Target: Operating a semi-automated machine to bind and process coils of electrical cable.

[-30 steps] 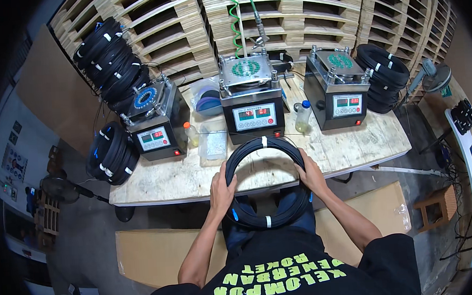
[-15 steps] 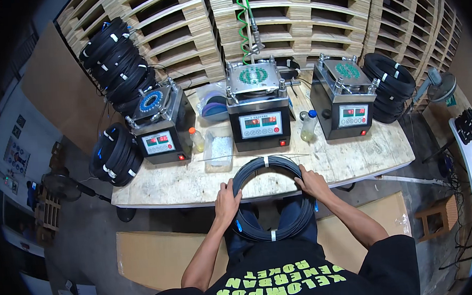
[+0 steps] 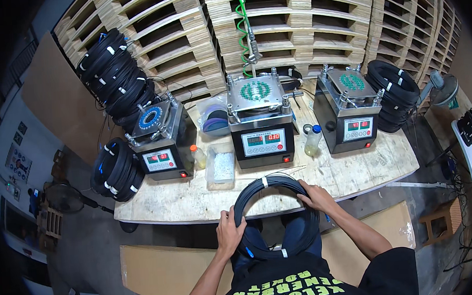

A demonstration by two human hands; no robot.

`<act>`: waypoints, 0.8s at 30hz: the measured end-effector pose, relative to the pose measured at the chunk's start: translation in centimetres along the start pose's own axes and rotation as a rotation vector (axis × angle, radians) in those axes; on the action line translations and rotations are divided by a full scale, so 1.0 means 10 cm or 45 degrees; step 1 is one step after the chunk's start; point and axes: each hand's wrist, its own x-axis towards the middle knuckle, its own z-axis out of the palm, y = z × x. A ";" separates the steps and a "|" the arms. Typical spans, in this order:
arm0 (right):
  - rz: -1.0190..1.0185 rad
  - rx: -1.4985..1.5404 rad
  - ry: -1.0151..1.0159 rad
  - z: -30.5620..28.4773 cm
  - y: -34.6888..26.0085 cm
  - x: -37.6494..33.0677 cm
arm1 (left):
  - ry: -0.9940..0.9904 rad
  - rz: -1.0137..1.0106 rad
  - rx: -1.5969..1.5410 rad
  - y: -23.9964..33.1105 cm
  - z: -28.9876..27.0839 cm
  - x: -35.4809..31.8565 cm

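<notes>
Head view: left hand (image 3: 230, 233) and right hand (image 3: 317, 197) pinch a black cable coil (image 3: 311, 226) over the lap (image 3: 294, 229), near the desk (image 3: 362, 173); its white ties (image 3: 265, 182) have tipped slightly counterclockwise, the two-sided hold unbroken.

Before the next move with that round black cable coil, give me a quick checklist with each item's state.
1. Left hand gripping the round black cable coil: ok, at its left side.
2. Right hand gripping the coil: ok, at its upper right.
3. Coil bound: ok, with an upper white band and a lower white band.
4. Bottles upright: ok, both the clear orange-capped bottle and the clear blue-capped bottle.
5. Coil apart from the clear rectangular plastic tray: ok, bare wood shows between.
6. Coil's weight off the dark blue trouser legs: cannot tell.
</notes>
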 end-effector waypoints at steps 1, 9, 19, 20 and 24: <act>-0.025 -0.012 0.014 0.01 0.00 0.01 | 0.004 -0.023 -0.032 0.01 -0.02 -0.03; 0.116 -0.093 0.006 0.03 -0.07 0.10 | -0.021 -0.024 -0.117 -0.17 0.11 0.21; 0.327 -0.027 0.046 0.09 0.03 0.32 | -0.131 0.029 -0.088 -0.23 0.16 0.89; 0.353 -0.038 -0.028 0.08 0.07 0.33 | -0.128 0.036 -0.091 -0.22 0.13 0.94; 0.409 -0.156 -0.305 -0.26 -0.04 0.50 | -0.323 -0.014 0.097 -0.36 -0.08 1.10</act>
